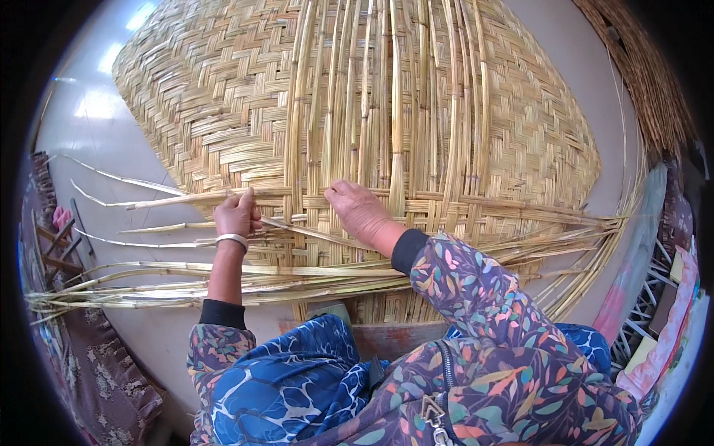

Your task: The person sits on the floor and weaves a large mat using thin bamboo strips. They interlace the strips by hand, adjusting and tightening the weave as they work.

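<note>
A large woven mat of split reeds (238, 97) spreads before me in a herringbone pattern. Long upright reed strips (396, 97) run up its middle, and crosswise strips pass over and under them near me. My left hand (235, 216), with a pale bangle at the wrist, is closed on a crosswise reed strip (167, 201) at the weave's left side. My right hand (361, 212) bends over the weave's middle, fingertips pinched at a crosswise strip; its palm side is hidden. Another strip (312, 232) slants below both hands.
A bundle of loose reeds (149, 282) lies across the near side, in front of my knees. More reed ends (587, 260) fan out at the right. A brown bundle of stalks (643, 67) is at the far right. A metal rack (632, 312) with cloth stands at the right, and patterned brown fabric (100, 357) at the left.
</note>
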A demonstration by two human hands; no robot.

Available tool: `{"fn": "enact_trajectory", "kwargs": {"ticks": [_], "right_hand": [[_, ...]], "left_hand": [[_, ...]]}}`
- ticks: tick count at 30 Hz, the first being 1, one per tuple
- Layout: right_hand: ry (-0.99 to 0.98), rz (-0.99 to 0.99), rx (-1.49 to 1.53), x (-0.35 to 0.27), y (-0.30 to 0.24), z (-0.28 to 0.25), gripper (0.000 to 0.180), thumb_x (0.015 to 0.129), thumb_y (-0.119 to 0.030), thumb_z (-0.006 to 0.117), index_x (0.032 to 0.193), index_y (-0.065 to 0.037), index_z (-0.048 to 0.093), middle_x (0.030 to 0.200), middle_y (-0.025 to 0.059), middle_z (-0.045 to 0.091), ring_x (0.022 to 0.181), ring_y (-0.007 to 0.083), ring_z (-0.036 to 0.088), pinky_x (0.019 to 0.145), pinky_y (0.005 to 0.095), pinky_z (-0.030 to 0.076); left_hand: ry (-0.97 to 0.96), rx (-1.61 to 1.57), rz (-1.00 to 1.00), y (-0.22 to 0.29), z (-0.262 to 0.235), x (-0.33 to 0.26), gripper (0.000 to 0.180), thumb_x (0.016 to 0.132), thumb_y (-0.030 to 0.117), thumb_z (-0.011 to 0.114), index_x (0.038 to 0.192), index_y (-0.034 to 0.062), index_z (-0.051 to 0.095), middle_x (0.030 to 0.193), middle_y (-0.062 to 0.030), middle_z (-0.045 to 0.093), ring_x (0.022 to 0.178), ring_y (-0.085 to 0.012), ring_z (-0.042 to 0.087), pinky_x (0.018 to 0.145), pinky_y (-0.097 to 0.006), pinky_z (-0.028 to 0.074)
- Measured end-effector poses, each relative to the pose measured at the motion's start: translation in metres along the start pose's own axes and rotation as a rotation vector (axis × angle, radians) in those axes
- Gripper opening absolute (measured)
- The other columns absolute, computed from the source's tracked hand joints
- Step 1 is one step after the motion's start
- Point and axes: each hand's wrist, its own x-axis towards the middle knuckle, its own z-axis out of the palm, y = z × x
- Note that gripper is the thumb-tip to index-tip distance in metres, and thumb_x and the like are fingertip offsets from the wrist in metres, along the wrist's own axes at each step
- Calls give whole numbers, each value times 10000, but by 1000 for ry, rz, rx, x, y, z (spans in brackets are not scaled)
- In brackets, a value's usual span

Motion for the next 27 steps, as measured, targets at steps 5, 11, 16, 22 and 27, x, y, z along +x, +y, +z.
{"fn": "enact_trajectory", "kwargs": {"ticks": [5, 11, 16, 22, 27], "right_hand": [[-86, -38, -30, 1, 0, -9, 252, 717, 18, 516, 962, -22, 555, 988, 134, 535, 930, 280, 553, 847, 362, 468], [-99, -233, -26, -21, 41, -77, 257, 735, 27, 500, 977, -26, 567, 1021, 140, 561, 966, 294, 551, 878, 365, 461], [-276, 73, -112, -82, 95, -193, 245, 763, -16, 492, 994, -44, 569, 939, 142, 592, 890, 294, 584, 800, 379, 477], [-70, 641, 270, -205, 141, -228, 210, 846, -123, 525, 1040, -49, 556, 877, 107, 597, 801, 234, 609, 689, 335, 486], [614, 1237, 1167, -274, 158, -178, 266, 871, -156, 540, 1101, -39, 472, 914, 80, 567, 823, 183, 608, 672, 295, 494]], "left_hand": [[76, 489, 793, 17, 36, -15, 157, 814, 234, 625, 875, 93, 658, 815, -96, 651, 730, -258, 631, 667, -343, 499], [-262, 432, 440, 24, 89, -27, 251, 721, 281, 713, 794, 58, 623, 756, -105, 643, 679, -256, 618, 632, -351, 484], [-187, 739, 514, 35, 100, -35, 385, 652, 366, 757, 731, 46, 557, 773, -144, 601, 767, -313, 581, 685, -395, 464], [-143, 822, 566, 28, 101, -30, 453, 625, 419, 759, 703, 38, 526, 765, -162, 580, 754, -332, 565, 672, -416, 455], [-301, 750, 475, 28, 107, -17, 476, 621, 414, 794, 713, 36, 520, 643, -71, 556, 581, -193, 518, 561, -331, 447]]}}
